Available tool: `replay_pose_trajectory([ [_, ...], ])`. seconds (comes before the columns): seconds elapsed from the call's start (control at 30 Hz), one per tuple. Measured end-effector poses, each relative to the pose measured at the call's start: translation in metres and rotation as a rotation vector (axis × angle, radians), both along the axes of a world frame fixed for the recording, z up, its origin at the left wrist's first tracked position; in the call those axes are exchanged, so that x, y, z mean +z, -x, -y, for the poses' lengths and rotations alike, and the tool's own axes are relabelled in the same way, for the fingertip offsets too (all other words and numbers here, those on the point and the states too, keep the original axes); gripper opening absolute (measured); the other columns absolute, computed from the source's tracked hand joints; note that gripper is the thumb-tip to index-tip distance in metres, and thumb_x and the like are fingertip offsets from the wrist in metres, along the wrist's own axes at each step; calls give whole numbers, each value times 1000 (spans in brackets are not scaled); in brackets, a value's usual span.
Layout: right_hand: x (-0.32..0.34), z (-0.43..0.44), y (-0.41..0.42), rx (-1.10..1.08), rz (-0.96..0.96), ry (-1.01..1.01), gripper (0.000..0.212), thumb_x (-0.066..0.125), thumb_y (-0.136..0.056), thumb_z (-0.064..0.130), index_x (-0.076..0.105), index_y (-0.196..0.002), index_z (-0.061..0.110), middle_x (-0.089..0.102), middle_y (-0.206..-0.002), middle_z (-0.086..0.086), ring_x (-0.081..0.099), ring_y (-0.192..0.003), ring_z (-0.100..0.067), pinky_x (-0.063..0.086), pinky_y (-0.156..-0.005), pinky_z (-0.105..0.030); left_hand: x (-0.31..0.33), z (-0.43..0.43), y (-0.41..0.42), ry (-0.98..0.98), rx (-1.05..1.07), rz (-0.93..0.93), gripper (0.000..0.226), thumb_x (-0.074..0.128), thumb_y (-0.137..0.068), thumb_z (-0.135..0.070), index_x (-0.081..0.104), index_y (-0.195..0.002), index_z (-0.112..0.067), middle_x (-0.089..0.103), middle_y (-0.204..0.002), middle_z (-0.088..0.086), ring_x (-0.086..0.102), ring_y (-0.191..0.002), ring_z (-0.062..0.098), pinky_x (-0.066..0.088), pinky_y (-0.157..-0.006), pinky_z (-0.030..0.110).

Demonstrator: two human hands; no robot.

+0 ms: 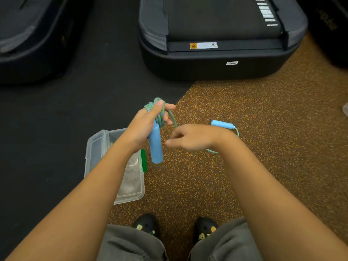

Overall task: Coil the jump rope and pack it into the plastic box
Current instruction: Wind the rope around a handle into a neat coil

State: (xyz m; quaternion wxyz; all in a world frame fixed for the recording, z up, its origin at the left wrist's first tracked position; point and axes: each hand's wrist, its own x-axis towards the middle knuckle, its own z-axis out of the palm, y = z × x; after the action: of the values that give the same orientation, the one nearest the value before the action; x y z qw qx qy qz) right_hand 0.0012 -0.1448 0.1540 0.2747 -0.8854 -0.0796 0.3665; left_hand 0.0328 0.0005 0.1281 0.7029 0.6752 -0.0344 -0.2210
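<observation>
1. Speckled brown rubber flooring (263, 129) fills the right and lower part of the head view, and a black mat (56, 119) covers the left
2. Beyond the hands stands the dark end of a treadmill (216, 72), with part of a second dark machine (28, 44) at far left
3. A clear plastic box (131, 196) lies open on the floor under the left forearm, which hides its middle; its lid (96, 147) lies on the left side and a green clasp (143, 160) shows on the right edge
4. The left hand (145, 123) grips the jump rope (160, 117): green-blue cord is wound round the fingers and the thumb presses on the coil
5. One blue handle (156, 146) hangs from that hand, long axis near upright, free end pointing down beside the box
6. The second handle (222, 124) lies on the brown floor past the right wrist, long axis left to right, cord trailing from its right end
7. The right hand (190, 138) hovers between coil and floor handle, fingers loosely curled; the cord passes behind it, so I cannot tell whether it holds anything
8. A warning label (203, 45) with an orange triangle and a small white sticker (232, 63) sit on the treadmill, text too small to read
9. Dark shoes (146, 225) and grey trousers (131, 243) show at the bottom
</observation>
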Motion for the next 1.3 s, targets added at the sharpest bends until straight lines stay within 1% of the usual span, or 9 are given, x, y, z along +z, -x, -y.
replay_pose_trajectory([
  [0.2, -10, -26, 6, -139, 143, -241, 45, 53, -89, 43, 48, -122, 13, 60, -112, -6, 60, -100, -24, 46, -77, -26, 2, 2, 3, -112, -90, 104, 26, 42, -96, -16, 62, -82, -26, 60, -101, -7, 58, -90, 7, 45, -92, 32],
  [0.37, -12, -30, 6, -189, 83, -362, 24, 53, -91, 32, 52, -104, 11, 63, -75, -6, 64, -62, -23, 54, -57, -24, 0, -4, 1, -80, -47, 58, 19, 48, -93, -14, 66, -93, -19, 68, -89, -6, 63, -81, 1, 49, -76, 19],
  [0.47, -12, -26, 5, -176, -41, -370, 21, 53, -91, 33, 50, -90, 12, 63, -69, -10, 62, -58, -24, 55, -58, -29, 3, -3, 0, 95, 38, -137, 23, 45, -94, -16, 62, -100, -2, 66, -69, -13, 64, -72, 3, 52, -69, 20],
  [0.63, -15, -19, 2, -152, -258, -338, 25, 51, -93, 33, 46, -94, 8, 60, -61, -10, 59, -45, -15, 52, -47, -22, 8, 0, 1, 298, 142, -595, 20, 45, -93, -14, 62, -97, -4, 63, -58, -8, 64, -56, 5, 55, -57, 19],
  [0.87, -5, 11, -1, -171, -207, -206, 29, 57, -86, 43, 57, -83, 14, 63, -73, -8, 62, -62, -16, 55, -68, -28, 9, -5, -3, 277, 95, -468, 24, 47, -92, -19, 64, -100, -6, 45, -48, -9, 47, -45, 5, 42, -58, 16],
  [0.97, -10, 30, -9, -236, 62, -90, 42, 63, -83, 39, 50, -119, 21, 61, -114, -10, 61, -102, -22, 48, -91, -36, 14, -8, 1, 227, 5, -384, 28, 44, -93, -25, 65, -92, -7, 40, -45, -9, 40, -39, 4, 49, -66, 16],
  [1.07, -17, 21, -9, -205, 177, -185, 67, 61, -86, 33, 27, -144, 27, 38, -144, -9, 34, -135, -22, 30, -111, -39, 19, -5, 6, 237, -77, -352, 33, 49, -83, -35, 72, -77, -12, 39, -43, -8, 40, -37, 4, 52, -68, 17],
  [1.2, -23, 12, -11, -235, 266, -183, 28, 43, -96, 31, 53, -116, 15, 55, -111, -5, 48, -108, -21, 38, -97, -36, 22, -6, 5, 280, -74, -331, 33, 49, -80, -36, 73, -71, -14, 40, -43, -8, 41, -37, 5, 52, -69, 17],
  [1.3, -26, 13, -6, -303, 157, -224, 28, 33, -99, 30, 55, -89, 16, 62, -76, 3, 60, -87, -21, 44, -82, -33, 17, -12, 2, 328, -24, -308, 31, 47, -85, -31, 72, -76, -15, 45, -48, -10, 45, -42, 4, 51, -71, 18],
])
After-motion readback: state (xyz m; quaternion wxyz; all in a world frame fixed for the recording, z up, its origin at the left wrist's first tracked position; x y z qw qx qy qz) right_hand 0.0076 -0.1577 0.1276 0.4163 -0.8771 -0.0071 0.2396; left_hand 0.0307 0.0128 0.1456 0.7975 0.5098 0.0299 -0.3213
